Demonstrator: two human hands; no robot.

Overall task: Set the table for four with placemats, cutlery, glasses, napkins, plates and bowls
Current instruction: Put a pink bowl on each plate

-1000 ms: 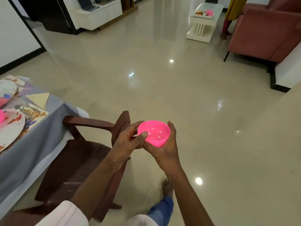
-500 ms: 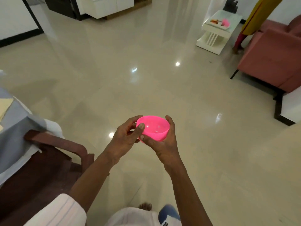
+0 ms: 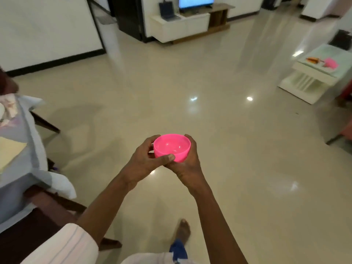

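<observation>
- The pink bowl (image 3: 171, 147) is upright in mid-air over the floor (image 3: 228, 149), in front of the person and well apart from the surface (image 3: 28, 141) at the left edge.
- Both hands are closed round it. The left grip (image 3: 144, 162) curls about the near-left wall with the thumb laid across the front. The right grip (image 3: 189, 162) cups the right side and the underside.
- It looks like thin moulded plastic, so probably light, fairly stiff, smooth and a little slippery, and unlikely to break if dropped.
- The best hold is on the wall just under the rim, or with a palm beneath the base. One hand would likely be enough.
- The surface wears a grey cloth with a cream napkin (image 3: 7, 155) on it. The patterned piece beyond is too blurred to name, perhaps a placemat.
- A dark wooden chair (image 3: 38, 225) stands just beside the surface's near corner, between the person and the cloth, and may need reaching over.
- A low white side table (image 3: 304, 84) far to the right carries another pink piece (image 3: 331, 63).
</observation>
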